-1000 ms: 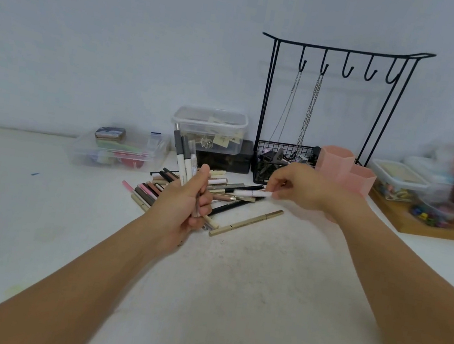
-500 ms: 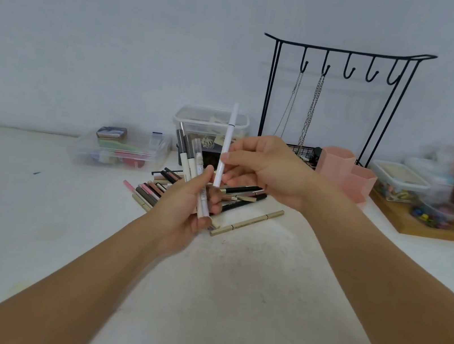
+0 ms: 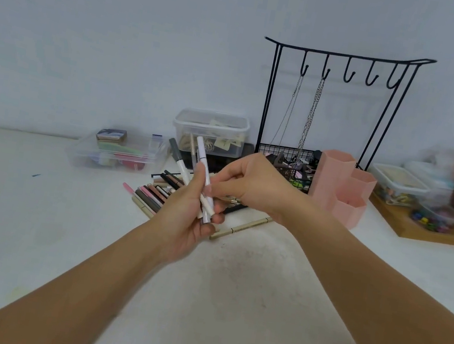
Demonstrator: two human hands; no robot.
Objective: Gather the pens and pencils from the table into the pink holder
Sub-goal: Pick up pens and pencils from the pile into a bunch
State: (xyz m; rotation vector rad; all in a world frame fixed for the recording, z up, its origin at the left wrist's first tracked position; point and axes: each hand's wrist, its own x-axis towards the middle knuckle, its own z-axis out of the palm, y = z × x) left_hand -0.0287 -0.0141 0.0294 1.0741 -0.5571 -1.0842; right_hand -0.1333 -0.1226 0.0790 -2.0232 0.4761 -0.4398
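Change since earlier: white pen [image 3: 204, 168] now sits in left-hand bundle, leaning left; half a second ago right hand held it upright above the bundle.
Left hand [image 3: 186, 222]: fist closed round a bundle of pens, tips pointing up and away; grey-capped marker [image 3: 177, 159] at its left edge.
Right hand [image 3: 253, 185]: fingers curled, fingertips touching the white pen near the left thumb; whether it grips, cannot tell.
Loose pens [image 3: 153, 194]: pile on white table [image 3: 32, 230] behind the hands; gold pencil [image 3: 240, 227] lies nearest, partly under the left hand.
Pink holder [image 3: 342, 190]: upright, right of the hands, apart from them, beside black hook rack [image 3: 345, 71].
Background: clear tubs [image 3: 211, 130] along the wall.
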